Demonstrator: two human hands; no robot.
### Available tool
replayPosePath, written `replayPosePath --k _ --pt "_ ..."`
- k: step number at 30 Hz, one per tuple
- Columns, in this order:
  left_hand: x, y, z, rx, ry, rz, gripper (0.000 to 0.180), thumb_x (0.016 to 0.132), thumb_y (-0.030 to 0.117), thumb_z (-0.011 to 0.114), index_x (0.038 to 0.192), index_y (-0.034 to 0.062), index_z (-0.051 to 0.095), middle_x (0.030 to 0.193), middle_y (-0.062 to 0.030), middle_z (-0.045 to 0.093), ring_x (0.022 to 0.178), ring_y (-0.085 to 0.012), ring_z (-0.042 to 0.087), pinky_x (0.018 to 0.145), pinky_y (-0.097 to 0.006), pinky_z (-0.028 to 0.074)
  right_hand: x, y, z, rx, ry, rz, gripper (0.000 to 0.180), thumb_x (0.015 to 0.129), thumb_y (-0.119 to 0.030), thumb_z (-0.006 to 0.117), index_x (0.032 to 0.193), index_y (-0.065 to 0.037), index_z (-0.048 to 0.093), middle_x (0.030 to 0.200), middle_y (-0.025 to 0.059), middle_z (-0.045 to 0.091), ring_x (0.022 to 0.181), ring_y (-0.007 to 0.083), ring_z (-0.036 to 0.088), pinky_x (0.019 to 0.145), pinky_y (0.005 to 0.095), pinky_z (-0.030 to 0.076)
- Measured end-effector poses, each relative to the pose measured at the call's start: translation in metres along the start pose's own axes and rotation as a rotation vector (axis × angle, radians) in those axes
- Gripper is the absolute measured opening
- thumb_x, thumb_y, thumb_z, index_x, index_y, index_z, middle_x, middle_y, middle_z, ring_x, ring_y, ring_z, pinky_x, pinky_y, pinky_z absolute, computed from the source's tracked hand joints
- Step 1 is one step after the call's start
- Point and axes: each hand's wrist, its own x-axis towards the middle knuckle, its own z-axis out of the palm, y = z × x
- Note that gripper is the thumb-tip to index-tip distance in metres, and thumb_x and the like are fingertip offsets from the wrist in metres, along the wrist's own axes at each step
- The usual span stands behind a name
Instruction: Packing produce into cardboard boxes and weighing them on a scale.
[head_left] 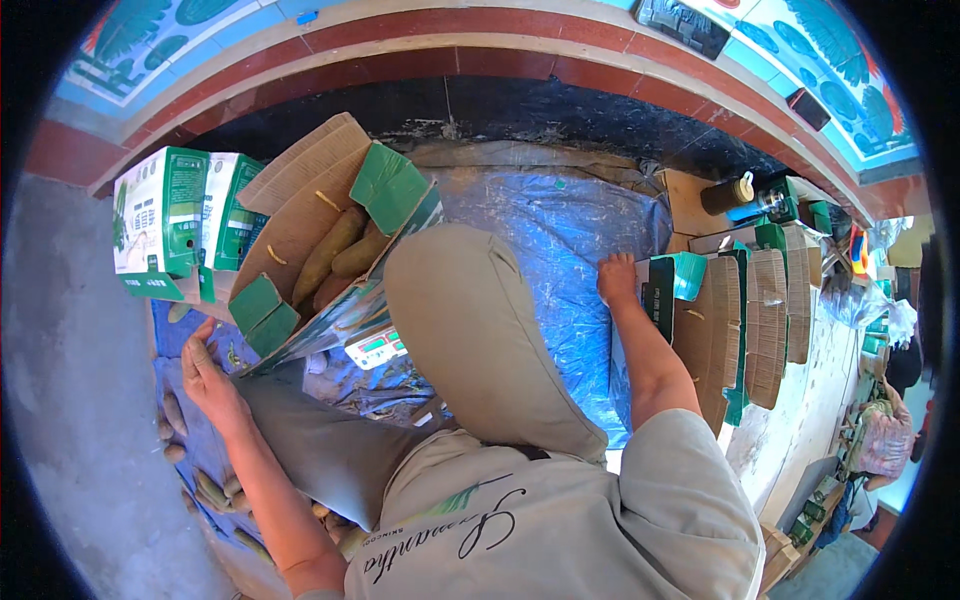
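Evidently, in the head view, the work stands partway: the open carton at the upper left of the frame holds several long brown vegetables, its flaps up and unsealed; more loose vegetables lie at the lower left, outside any box; the left hand, at centre left, is loosely open with fingers extended, apparently empty, near the carton's lower corner, though contact is unclear; the right hand, right of centre, has its fingers bent beside a green-and-white box; whether it grips anything, I cannot tell.
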Motion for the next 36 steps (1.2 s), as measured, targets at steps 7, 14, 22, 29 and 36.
replayPosePath --k 7,14,22,29,36 --pt "0.005 -0.006 -0.001 0.028 -0.017 0.026 0.034 0.1 0.026 0.04 0.096 0.0011 0.063 0.105 -0.0073 0.064 0.091 -0.0117 0.053 0.082 -0.027 0.04 0.0 -0.002 0.011 -0.428 -0.251 0.048 0.024 0.083 -0.018 0.052 0.099 -0.012 0.069 0.107 0.0096 0.063 0.109 0.0281 0.053 0.093 0.0511 0.03" --pt "0.009 -0.007 -0.002 0.137 -0.058 0.015 0.039 0.1 0.03 0.038 0.103 0.0006 0.063 0.108 -0.0086 0.063 0.097 -0.0177 0.056 0.085 -0.032 0.044 -0.05 0.009 0.032 -0.371 -0.203 -0.093 0.024 0.084 -0.02 0.05 0.099 -0.011 0.067 0.101 0.009 0.061 0.103 0.0263 0.05 0.088 0.0457 0.033" --pt "0.011 -0.01 0.0 0.13 -0.065 0.033 0.031 0.099 0.022 0.041 0.098 -0.001 0.062 0.106 -0.01 0.064 0.094 -0.0149 0.056 0.085 -0.028 0.043 -0.114 0.016 0.051 -0.312 -0.13 -0.145 0.018 0.082 -0.02 0.05 0.091 -0.012 0.063 0.096 0.0081 0.058 0.098 0.0245 0.049 0.081 0.0412 0.036" --pt "0.01 -0.008 -0.002 0.137 -0.067 0.046 0.035 0.099 0.026 0.041 0.101 -0.0001 0.063 0.108 -0.0093 0.064 0.097 -0.0159 0.055 0.083 -0.03 0.043 -0.123 0.008 0.033 -0.234 -0.246 -0.147 0.019 0.081 -0.02 0.052 0.095 -0.013 0.061 0.099 0.0083 0.057 0.099 0.0239 0.048 0.082 0.0401 0.036" --pt "0.009 -0.012 -0.004 0.09 -0.057 0.036 0.031 0.099 0.024 0.043 0.098 0.0 0.063 0.105 -0.0085 0.064 0.091 -0.0128 0.054 0.08 -0.028 0.043 -0.127 0.007 0.037 -0.279 -0.28 -0.083 0.021 0.083 -0.02 0.05 0.099 -0.013 0.061 0.101 0.0068 0.057 0.101 0.0235 0.049 0.08 0.0394 0.037"
